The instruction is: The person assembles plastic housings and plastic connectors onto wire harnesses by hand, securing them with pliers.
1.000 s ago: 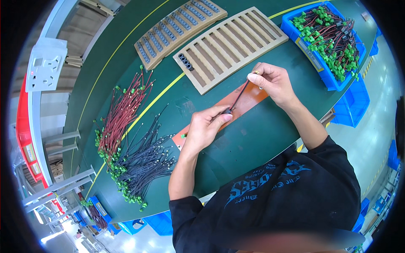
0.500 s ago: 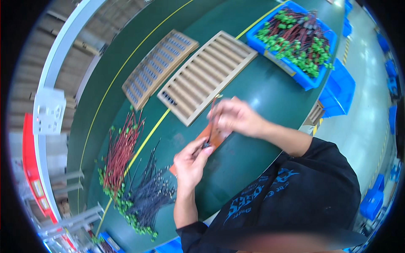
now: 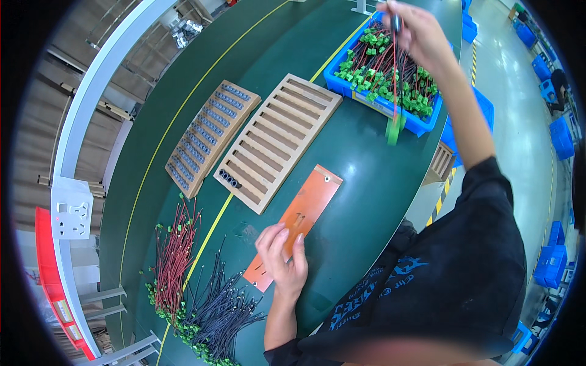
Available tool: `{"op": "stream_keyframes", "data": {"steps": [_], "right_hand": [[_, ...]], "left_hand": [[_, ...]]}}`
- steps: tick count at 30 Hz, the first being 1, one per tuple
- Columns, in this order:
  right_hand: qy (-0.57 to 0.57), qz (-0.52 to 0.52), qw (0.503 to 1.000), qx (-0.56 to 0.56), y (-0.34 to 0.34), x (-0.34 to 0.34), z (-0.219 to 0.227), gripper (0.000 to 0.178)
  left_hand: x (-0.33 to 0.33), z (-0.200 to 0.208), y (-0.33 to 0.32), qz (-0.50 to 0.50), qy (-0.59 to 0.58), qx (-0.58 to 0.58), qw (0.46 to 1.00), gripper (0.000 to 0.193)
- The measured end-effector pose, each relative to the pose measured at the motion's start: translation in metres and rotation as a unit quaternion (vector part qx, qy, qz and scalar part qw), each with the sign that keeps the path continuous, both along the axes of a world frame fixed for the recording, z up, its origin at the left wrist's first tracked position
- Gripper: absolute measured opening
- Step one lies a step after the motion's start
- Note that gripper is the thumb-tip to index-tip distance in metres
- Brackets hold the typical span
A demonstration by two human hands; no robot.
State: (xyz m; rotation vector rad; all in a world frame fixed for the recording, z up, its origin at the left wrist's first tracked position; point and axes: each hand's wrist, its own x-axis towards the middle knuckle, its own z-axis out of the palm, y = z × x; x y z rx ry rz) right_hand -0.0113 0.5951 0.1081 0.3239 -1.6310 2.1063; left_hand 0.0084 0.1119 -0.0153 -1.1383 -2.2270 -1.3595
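Seen from the head camera, the right hand point(image 3: 421, 33) is raised above the blue bin point(image 3: 366, 97), its fingers pinched on a red wire lead point(image 3: 394, 79) whose green connector point(image 3: 394, 129) dangles free of the tangle of similar leads filling that bin. The left hand point(image 3: 282, 256) rests flat, fingers released, on the orange plate point(image 3: 308, 204), seemingly steadying it on the green counter point(image 3: 366, 183). The near wooden tray point(image 3: 278, 149) holds a few dark sleeves in one corner.

My left hand point(image 3: 282, 256) rests on the flat orange plate point(image 3: 299, 216); two slatted wooden trays point(image 3: 278, 143) lie behind it, the blue plastic bin point(image 3: 390, 107) to their right.
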Motion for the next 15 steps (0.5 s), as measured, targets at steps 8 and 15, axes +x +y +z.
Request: {"op": "stream_keyframes", "data": {"steps": [8,15], "right_hand": [[-0.310,-0.269,0.902,0.133,0.174,-0.045,-0.002,0.024],[-0.342,-0.379,0.576,0.639,0.219,-0.031,-0.011,0.063]], "left_hand": [[0.000,-0.038,0.004,-0.010,-0.060,-0.045,0.997,0.032],[0.002,-0.038,0.015,-0.024,-0.042,-0.047,0.998,0.027]]}}
